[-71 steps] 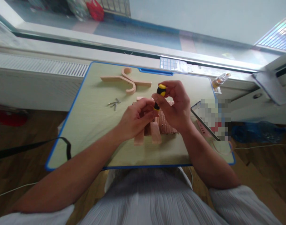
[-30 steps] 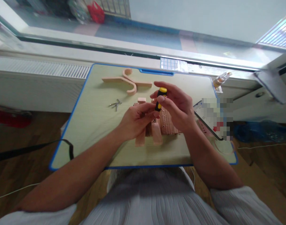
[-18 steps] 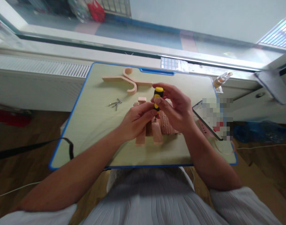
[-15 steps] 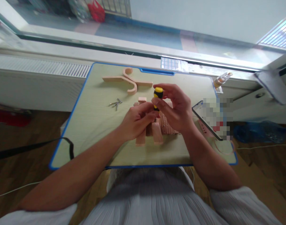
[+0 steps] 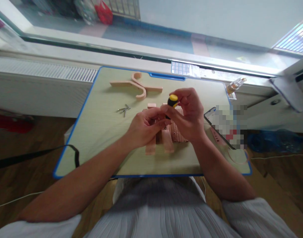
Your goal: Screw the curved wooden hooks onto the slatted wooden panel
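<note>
A short yellow and black screwdriver [image 5: 173, 100] stands tilted over the wooden work. My right hand [image 5: 190, 112] is closed round its handle, with the thumb and fingertips on it. My left hand [image 5: 148, 125] is closed too, its thumb and forefinger pinching the screwdriver low down by the shaft; the tip is hidden behind the fingers. Below the hands lie a wooden strip [image 5: 168, 142] and a second wooden strip [image 5: 151, 147], resting on a reddish ridged wooden block [image 5: 178, 130]. Small dark spots, perhaps screws or holes, show near the strip's upper part.
Two curved wooden hooks [image 5: 139, 86] lie crossed at the table's back. Several silver screws [image 5: 124, 109] are piled on the left. A phone [image 5: 219, 127] leans at the right, above a pink strap. A black strap [image 5: 75, 155] hangs over the table's [image 5: 99, 158] left edge.
The screwdriver's top has tipped to the right and towards me, and my right hand has moved slightly with it. My left hand stays in nearly the same place.
</note>
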Demonstrator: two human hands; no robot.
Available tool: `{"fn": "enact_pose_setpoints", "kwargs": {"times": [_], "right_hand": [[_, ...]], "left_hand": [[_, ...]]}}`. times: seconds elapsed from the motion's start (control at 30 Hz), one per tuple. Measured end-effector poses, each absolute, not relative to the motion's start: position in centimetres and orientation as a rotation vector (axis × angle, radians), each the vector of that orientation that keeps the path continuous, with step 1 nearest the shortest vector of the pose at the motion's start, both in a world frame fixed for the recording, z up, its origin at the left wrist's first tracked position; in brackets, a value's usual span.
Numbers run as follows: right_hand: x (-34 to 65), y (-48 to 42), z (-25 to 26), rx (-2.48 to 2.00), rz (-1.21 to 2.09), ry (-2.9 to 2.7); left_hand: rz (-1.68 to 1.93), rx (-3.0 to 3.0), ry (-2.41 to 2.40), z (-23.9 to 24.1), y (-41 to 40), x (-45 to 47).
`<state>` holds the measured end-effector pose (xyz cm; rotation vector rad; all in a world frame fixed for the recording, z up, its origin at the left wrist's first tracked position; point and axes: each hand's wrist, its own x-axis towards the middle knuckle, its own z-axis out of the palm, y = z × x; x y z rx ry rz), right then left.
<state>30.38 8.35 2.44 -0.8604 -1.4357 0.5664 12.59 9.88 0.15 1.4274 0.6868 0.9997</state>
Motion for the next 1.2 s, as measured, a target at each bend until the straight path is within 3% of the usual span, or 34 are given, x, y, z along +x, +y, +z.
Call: {"fn": "enact_pose_setpoints", "kwargs": {"times": [0.3, 0.8, 1.2], "right_hand": [[31.4, 6.9, 3.7, -0.798, 0.919, -1.404], [30.8, 7.9, 2.5, -0.887, 0.581, -1.42], [30.9, 7.3, 3.1, -0.908, 0.719, -1.436]], "left_hand": [[0.939, 1.53, 0.663, 0.3, 9.9, 12.1], [1.008, 1.492, 0.671, 0.3, 9.7, 12.3], [1.018, 1.45, 0.656, -0.2, 10.0, 12.4]]}}
